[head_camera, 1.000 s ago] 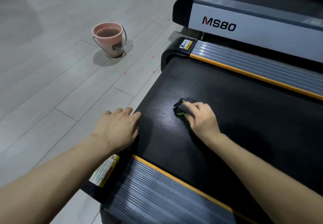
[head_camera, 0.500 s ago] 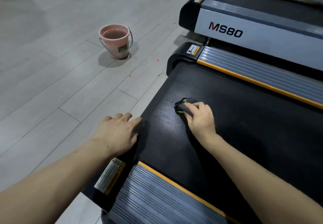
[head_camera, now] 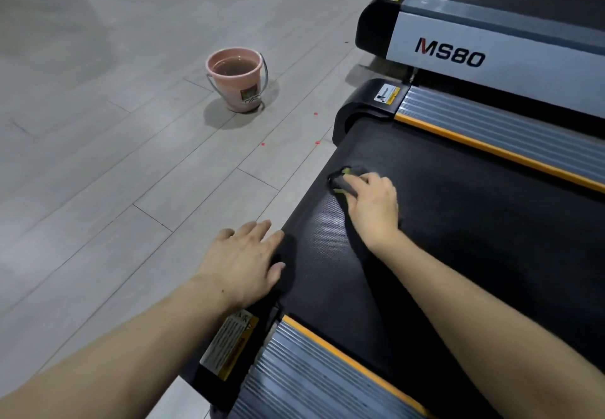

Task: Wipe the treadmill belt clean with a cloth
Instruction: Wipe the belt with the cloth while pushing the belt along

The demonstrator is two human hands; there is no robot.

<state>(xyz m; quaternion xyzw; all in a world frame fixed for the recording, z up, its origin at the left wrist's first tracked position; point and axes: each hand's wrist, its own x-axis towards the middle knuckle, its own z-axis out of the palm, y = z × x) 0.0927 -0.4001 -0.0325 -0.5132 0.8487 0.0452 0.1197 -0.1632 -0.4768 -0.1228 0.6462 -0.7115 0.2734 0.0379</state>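
The black treadmill belt runs from the centre to the right. My right hand presses a dark cloth with a yellow-green edge onto the belt near its rear end. The cloth is mostly hidden under my fingers. My left hand lies flat with fingers spread on the belt's rear edge, next to the near side rail, and holds nothing.
A pink bucket with water stands on the grey floor to the left. Ribbed grey side rails with orange trim flank the belt. A second treadmill marked MS80 stands beyond. Small red specks lie on the floor.
My right hand and the cloth have shifted a little along the belt, away from me. My left hand stays on the belt's edge. The view has shifted slightly.
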